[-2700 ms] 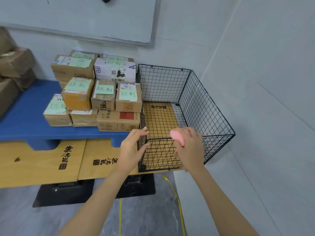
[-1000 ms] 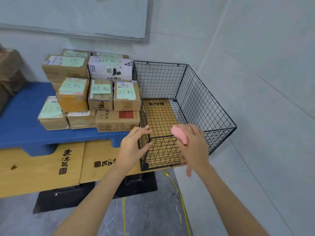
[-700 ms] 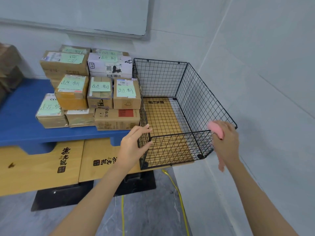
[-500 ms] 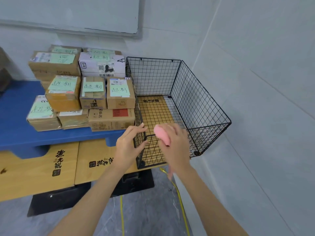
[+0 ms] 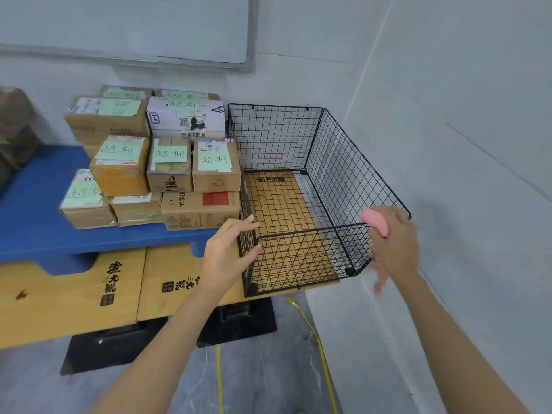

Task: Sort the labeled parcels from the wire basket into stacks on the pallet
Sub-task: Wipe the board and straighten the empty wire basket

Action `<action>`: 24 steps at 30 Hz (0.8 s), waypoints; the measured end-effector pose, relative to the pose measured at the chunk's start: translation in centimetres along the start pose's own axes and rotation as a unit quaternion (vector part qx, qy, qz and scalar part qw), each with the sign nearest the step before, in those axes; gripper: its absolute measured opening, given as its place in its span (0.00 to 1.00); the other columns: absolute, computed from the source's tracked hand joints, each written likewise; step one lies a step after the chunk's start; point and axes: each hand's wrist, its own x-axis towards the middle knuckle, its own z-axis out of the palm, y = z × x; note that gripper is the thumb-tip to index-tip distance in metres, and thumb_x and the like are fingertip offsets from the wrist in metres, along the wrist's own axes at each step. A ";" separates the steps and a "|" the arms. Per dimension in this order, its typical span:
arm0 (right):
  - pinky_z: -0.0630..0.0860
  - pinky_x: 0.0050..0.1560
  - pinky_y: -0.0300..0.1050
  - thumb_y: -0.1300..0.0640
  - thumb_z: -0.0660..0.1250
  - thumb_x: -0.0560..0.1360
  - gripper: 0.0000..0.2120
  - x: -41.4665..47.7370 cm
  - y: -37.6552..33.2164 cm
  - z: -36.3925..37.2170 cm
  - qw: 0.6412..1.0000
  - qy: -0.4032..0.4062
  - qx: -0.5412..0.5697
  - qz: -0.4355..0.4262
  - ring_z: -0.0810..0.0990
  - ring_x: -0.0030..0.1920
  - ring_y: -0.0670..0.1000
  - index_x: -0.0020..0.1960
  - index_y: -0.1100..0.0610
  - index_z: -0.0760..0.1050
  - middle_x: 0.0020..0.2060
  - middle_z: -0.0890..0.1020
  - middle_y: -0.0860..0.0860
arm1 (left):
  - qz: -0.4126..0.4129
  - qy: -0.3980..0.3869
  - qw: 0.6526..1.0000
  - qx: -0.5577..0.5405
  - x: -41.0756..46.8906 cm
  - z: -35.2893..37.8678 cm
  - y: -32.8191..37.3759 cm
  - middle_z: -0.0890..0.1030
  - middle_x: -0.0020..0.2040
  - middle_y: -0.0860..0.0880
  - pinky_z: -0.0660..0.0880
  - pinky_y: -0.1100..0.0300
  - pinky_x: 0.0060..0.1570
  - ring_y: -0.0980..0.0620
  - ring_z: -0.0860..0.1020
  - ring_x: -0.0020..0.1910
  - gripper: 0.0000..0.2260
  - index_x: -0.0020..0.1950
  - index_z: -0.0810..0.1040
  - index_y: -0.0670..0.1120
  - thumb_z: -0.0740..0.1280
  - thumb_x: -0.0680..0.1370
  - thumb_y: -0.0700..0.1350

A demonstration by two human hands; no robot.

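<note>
The wire basket (image 5: pixel 352 180) is being carried by the right end of the table (image 5: pixel 74 294), near the wall. Nothing is being held in it: only the table's wood is being shown through its mesh floor. The labeled parcels (image 5: pixel 167 162) are being borne in stacks by the blue pallet (image 5: pixel 38 210), at the back of the table, with the nearest stack just beside the basket's left wall.

The basket's near left corner is being touched by the left hand (image 5: pixel 227 249), its grip spread, with fingers straight over the top rim and the thumb against the front panel. The near right corner is being met by the right hand (image 5: pixel 394 246), which is blurred. A pink object (image 5: pixel 375 222) is being shown at its thumb side, and it cannot be told whether that grip is pinching anything.

The sorting is being judged as done, and the step in hand as the handling of the emptied basket. For the next move, both near corners are being called on to be taken firmly and moved together, so that the light mesh is not being twisted or dragged against the neighbouring stack.
</note>
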 end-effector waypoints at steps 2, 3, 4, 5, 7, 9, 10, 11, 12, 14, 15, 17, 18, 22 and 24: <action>0.67 0.49 0.47 0.60 0.68 0.73 0.20 0.9 1.4 -0.4 1.000 0.004 0.009 0.018 0.72 0.59 0.61 0.63 0.48 0.77 0.63 0.75 0.51 | -0.017 0.010 1.000 -0.004 -0.1 0.2 0.2 0.80 0.60 0.53 0.74 0.53 0.65 0.61 0.75 0.64 0.19 0.61 0.80 0.48 0.76 0.71 0.38; 0.67 0.49 0.47 0.61 0.68 0.73 0.20 0.8 1.3 -0.2 0.999 0.017 0.016 0.028 0.72 0.59 0.61 0.63 0.48 0.77 0.63 0.75 0.51 | -0.025 0.016 1.000 -0.001 -0.2 0.4 0.3 0.80 0.60 0.54 0.75 0.52 0.64 0.61 0.75 0.63 0.19 0.61 0.80 0.48 0.76 0.72 0.39; 0.68 0.48 0.47 0.62 0.68 0.72 0.20 0.5 0.7 0.2 0.998 0.035 0.026 0.039 0.72 0.58 0.61 0.62 0.49 0.77 0.63 0.74 0.51 | -0.034 0.022 0.999 0.003 -0.3 0.6 0.4 0.79 0.60 0.54 0.75 0.51 0.64 0.61 0.75 0.63 0.19 0.61 0.80 0.48 0.76 0.72 0.39; 0.70 0.48 0.47 0.62 0.69 0.72 0.20 -0.1 -0.4 0.7 0.997 0.053 0.038 0.045 0.72 0.58 0.60 0.62 0.50 0.77 0.64 0.74 0.51 | -0.046 0.028 0.999 0.005 -0.5 0.8 0.6 0.79 0.61 0.55 0.74 0.51 0.64 0.61 0.75 0.63 0.19 0.61 0.79 0.49 0.76 0.72 0.40; 0.72 0.47 0.47 0.62 0.72 0.71 0.21 -2.0 -3.6 2.4 0.996 0.062 0.062 0.020 0.72 0.58 0.58 0.62 0.50 0.77 0.64 0.74 0.50 | -0.074 0.041 0.996 0.000 -0.8 1.4 1.3 0.78 0.62 0.57 0.72 0.53 0.66 0.60 0.74 0.64 0.17 0.61 0.78 0.52 0.75 0.73 0.44; 0.76 0.47 0.45 0.57 0.73 0.71 0.21 -4.5 -7.5 4.1 0.996 0.024 0.073 -0.047 0.71 0.60 0.54 0.64 0.48 0.76 0.64 0.74 0.48 | -0.089 0.060 0.994 0.017 -0.6 1.8 1.9 0.77 0.61 0.58 0.70 0.55 0.65 0.59 0.73 0.63 0.14 0.59 0.77 0.54 0.72 0.75 0.51; 0.78 0.50 0.44 0.55 0.72 0.71 0.22 -5.6 -9.3 4.6 0.993 0.004 0.078 -0.085 0.71 0.62 0.53 0.65 0.47 0.75 0.65 0.73 0.47 | -0.088 0.074 0.993 0.041 -0.2 2.1 2.3 0.77 0.60 0.58 0.70 0.55 0.64 0.57 0.73 0.62 0.14 0.58 0.77 0.54 0.70 0.74 0.54; 0.77 0.52 0.43 0.53 0.73 0.71 0.23 -6.5 -10.6 4.9 0.989 -0.013 0.084 -0.118 0.70 0.63 0.52 0.65 0.46 0.75 0.65 0.73 0.47 | -0.082 0.085 0.991 0.064 0.2 2.4 2.6 0.77 0.59 0.58 0.69 0.55 0.64 0.55 0.73 0.62 0.15 0.58 0.78 0.53 0.68 0.74 0.56; 0.76 0.53 0.42 0.53 0.74 0.70 0.25 -6.9 -11.4 5.1 0.986 -0.025 0.089 -0.140 0.71 0.63 0.52 0.66 0.45 0.74 0.64 0.73 0.47 | -0.074 0.091 0.990 0.082 0.7 2.8 2.9 0.77 0.59 0.57 0.68 0.56 0.64 0.54 0.72 0.63 0.16 0.59 0.78 0.51 0.67 0.74 0.57; 0.76 0.51 0.41 0.52 0.75 0.69 0.27 -6.4 -11.2 4.9 0.981 -0.044 0.092 -0.165 0.72 0.61 0.50 0.66 0.46 0.74 0.63 0.74 0.47 | -0.061 0.082 0.989 0.111 1.8 3.7 3.4 0.76 0.64 0.56 0.63 0.62 0.66 0.54 0.70 0.66 0.16 0.60 0.79 0.49 0.70 0.76 0.53; 0.76 0.51 0.41 0.51 0.74 0.70 0.27 -5.7 -10.5 4.6 0.979 -0.054 0.089 -0.174 0.72 0.61 0.50 0.67 0.45 0.73 0.63 0.74 0.47 | -0.060 0.071 0.988 0.125 2.2 4.2 3.5 0.75 0.66 0.56 0.61 0.64 0.67 0.55 0.68 0.68 0.15 0.61 0.79 0.48 0.70 0.76 0.51; 0.76 0.51 0.42 0.50 0.72 0.70 0.26 -4.4 -8.2 3.6 0.979 -0.059 0.079 -0.180 0.71 0.61 0.49 0.68 0.46 0.74 0.63 0.74 0.46 | -0.073 0.045 0.987 0.133 2.4 5.1 3.4 0.74 0.68 0.56 0.58 0.64 0.68 0.56 0.66 0.72 0.14 0.62 0.78 0.49 0.69 0.78 0.50; 0.75 0.49 0.42 0.51 0.72 0.71 0.25 -3.6 -6.7 3.0 0.982 -0.053 0.073 -0.168 0.71 0.61 0.49 0.67 0.46 0.75 0.63 0.74 0.46 | -0.081 0.041 0.988 0.129 2.2 5.5 3.3 0.75 0.68 0.56 0.58 0.62 0.69 0.56 0.65 0.73 0.13 0.62 0.79 0.50 0.67 0.78 0.50; 0.76 0.51 0.50 0.59 0.71 0.71 0.21 1.0 2.2 0.1 0.996 -0.006 0.063 -0.061 0.72 0.60 0.55 0.63 0.49 0.77 0.63 0.74 0.47 | -0.098 0.068 0.989 0.086 1.9 6.2 2.9 0.75 0.67 0.57 0.59 0.57 0.71 0.57 0.64 0.74 0.10 0.60 0.79 0.52 0.66 0.79 0.48; 0.71 0.52 0.47 0.60 0.70 0.71 0.21 2.9 5.6 -0.8 0.998 0.004 0.056 -0.038 0.73 0.58 0.57 0.63 0.49 0.77 0.62 0.75 0.49 | -0.105 0.083 0.988 0.072 2.0 6.5 3.1 0.76 0.67 0.56 0.60 0.56 0.73 0.57 0.65 0.73 0.11 0.60 0.79 0.51 0.67 0.78 0.46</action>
